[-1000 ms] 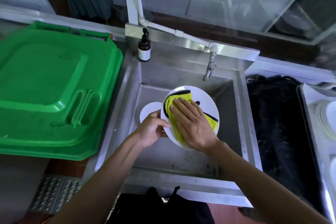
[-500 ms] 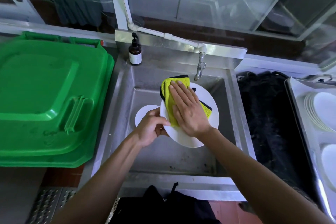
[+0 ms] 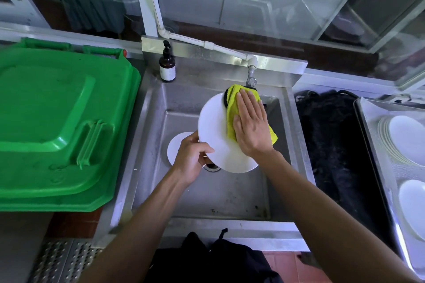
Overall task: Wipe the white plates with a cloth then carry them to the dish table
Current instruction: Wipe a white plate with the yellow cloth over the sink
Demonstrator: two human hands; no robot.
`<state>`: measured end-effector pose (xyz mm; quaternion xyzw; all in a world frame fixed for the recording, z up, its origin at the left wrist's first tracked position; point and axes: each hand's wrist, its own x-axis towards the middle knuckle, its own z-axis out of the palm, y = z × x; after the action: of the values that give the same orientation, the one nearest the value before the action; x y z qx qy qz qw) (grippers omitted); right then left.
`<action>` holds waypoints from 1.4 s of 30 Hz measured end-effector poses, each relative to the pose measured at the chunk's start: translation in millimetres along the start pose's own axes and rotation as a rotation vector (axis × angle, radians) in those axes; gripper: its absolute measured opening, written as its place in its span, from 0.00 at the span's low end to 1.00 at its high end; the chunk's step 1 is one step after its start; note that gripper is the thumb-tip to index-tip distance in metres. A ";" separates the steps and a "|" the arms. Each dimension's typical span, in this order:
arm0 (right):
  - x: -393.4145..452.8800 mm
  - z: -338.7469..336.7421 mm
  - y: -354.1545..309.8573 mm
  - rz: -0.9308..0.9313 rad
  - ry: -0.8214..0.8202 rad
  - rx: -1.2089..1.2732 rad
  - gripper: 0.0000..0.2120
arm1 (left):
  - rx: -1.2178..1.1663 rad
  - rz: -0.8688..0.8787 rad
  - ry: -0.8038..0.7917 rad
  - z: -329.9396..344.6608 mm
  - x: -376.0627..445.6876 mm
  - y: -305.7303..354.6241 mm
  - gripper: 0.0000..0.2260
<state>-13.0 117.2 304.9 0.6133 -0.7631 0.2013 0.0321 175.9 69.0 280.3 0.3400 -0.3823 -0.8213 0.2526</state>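
Head view, over a steel sink [image 3: 161, 122]: compared with half a second ago, yellow cloth [image 3: 232, 108] and right hand [image 3: 251, 127] shifted from the plate's left-centre to its right and far part, leaving the left of the white face bare; cloth now overhanging the far rim, just below the tap [image 3: 251, 76]. White plate [image 3: 212, 128] held above the basin, tilted, face up toward the camera, near rim above the drain [image 3: 212, 166], far rim toward the tap; seen as an oval with the long axis running from near edge to far edge of the sink. Left hand [image 3: 192, 155] closed on the plate's lower-left rim, thumb on the face, fingers curled beneath. Right hand flat and spread wide, palm pressing the cloth to the plate, fingertips toward the sink's far edge. Second white plate [image 3: 176, 147] flat on the basin floor toward the sink's left wall, partly hidden by the left hand and the held plate. Brown pump bottle [image 3: 167, 66] upright on the sink's far-left corner. Green bin lid [image 3: 57, 117] just beside the sink's left edge. Dark mat [image 3: 331, 145] beside the right edge, then a steel tray [image 3: 368, 135] with stacked plates [image 3: 402, 138] at the far right, well apart from the held plate.
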 end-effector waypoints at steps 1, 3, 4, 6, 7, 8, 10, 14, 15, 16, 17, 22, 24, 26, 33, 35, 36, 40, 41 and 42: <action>-2.3 0.0 1.1 0.021 -0.007 -0.008 0.28 | -0.009 0.001 0.010 0.0 -0.1 -1.7 0.16; -7.3 0.7 2.7 0.066 -0.028 -0.025 0.28 | -0.024 0.004 0.025 2.1 -0.3 -4.3 0.13; -9.7 1.2 3.5 0.087 -0.040 -0.036 0.29 | -0.032 0.003 0.030 3.8 -0.2 -5.8 0.12; -14.6 2.3 5.0 0.131 -0.057 -0.048 0.29 | -0.060 -0.007 0.046 7.3 0.4 -7.9 0.11; -17.8 2.8 5.0 0.156 -0.062 -0.047 0.29 | -0.075 -0.014 0.053 8.7 0.3 -8.4 0.12; -21.2 3.3 4.3 0.179 -0.065 -0.043 0.29 | -0.086 -0.018 0.057 9.9 0.2 -8.3 0.12; -29.0 5.2 0.3 0.214 -0.067 -0.035 0.28 | -0.097 -0.023 0.059 11.2 -0.2 -7.4 0.13; -45.4 14.4 -17.9 0.283 -0.064 0.001 0.28 | -0.111 -0.028 0.044 9.8 -0.8 -5.6 0.18; -49.0 17.0 -23.7 0.295 -0.069 0.020 0.29 | -0.116 -0.033 0.042 9.1 -0.7 -5.4 0.19; -52.2 19.7 -29.3 0.299 -0.073 0.040 0.29 | -0.122 -0.039 0.043 8.3 -0.6 -5.3 0.20; -55.3 22.0 -34.3 0.293 -0.077 0.057 0.29 | -0.129 -0.043 0.046 7.3 -1.0 -5.2 0.20; -57.2 29.1 -51.4 0.119 -0.074 0.062 0.29 | -0.174 -0.044 -0.011 -3.5 -2.2 -4.9 0.15; -53.7 31.8 -54.9 0.034 -0.068 0.049 0.27 | -0.203 -0.046 -0.022 -8.4 -1.0 -4.4 0.14; -51.2 33.9 -57.0 -0.011 -0.055 0.058 0.27 | -0.218 -0.044 -0.021 -12.0 -1.0 -3.2 0.14; -66.5 41.9 -59.2 -0.135 -0.088 0.024 0.27 | -0.207 -0.013 0.001 -22.3 1.8 1.5 0.19; -69.5 40.9 -54.8 -0.134 -0.094 0.021 0.27 | -0.219 -0.001 -0.005 -24.4 1.9 2.6 0.19; -70.3 40.1 -52.4 -0.136 -0.096 0.017 0.27 | -0.216 0.005 -0.004 -25.5 1.9 3.0 0.19; -72.1 38.2 -42.0 -0.122 -0.102 -0.015 0.27 | -0.195 0.013 0.026 -30.7 4.0 5.1 0.21; -72.4 38.7 -39.9 -0.100 -0.106 -0.026 0.27 | -0.184 0.013 0.042 -32.4 4.4 5.7 0.21; -72.7 39.4 -37.9 -0.070 -0.115 -0.043 0.27 | -0.163 0.012 0.058 -34.3 4.6 6.2 0.21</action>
<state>48.6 164.4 257.4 0.6493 -0.7460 0.1479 0.0084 199.6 46.7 267.3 0.3398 -0.3086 -0.8379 0.2954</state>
